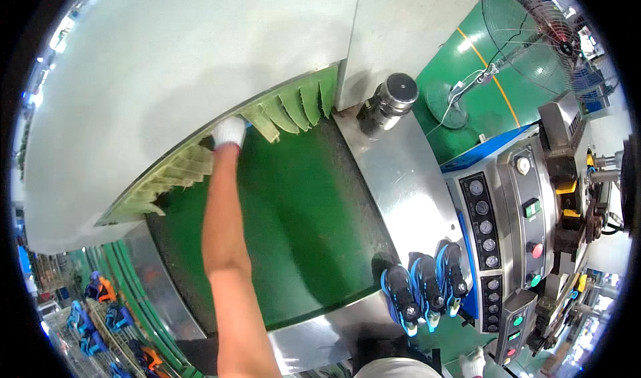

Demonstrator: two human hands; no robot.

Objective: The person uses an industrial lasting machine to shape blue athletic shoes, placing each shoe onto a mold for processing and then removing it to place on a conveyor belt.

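My left hand (230, 132), in a white glove, reaches between the green curtain strips (284, 113) at the mouth of a pale machine housing (200, 38). Its fingers are hidden behind the strips and the housing edge. A small bit of blue shows right beside the glove, too little to name. Beneath my forearm runs a green conveyor belt (300, 204). My right hand (473, 364), also white-gloved, hangs low at the lower right, away from the belt; its fingers are too small and blurred to read. Three black and blue sports shoes (427, 284) stand nearest to it on the steel ledge.
A steel flask (389, 104) with a dark lid stands on the metal frame (407, 184). To the right is a control panel (491, 224) with gauges and buttons. A floor fan (534, 38) stands far right. At lower left, a rack (100, 324) holds blue and orange shoes.
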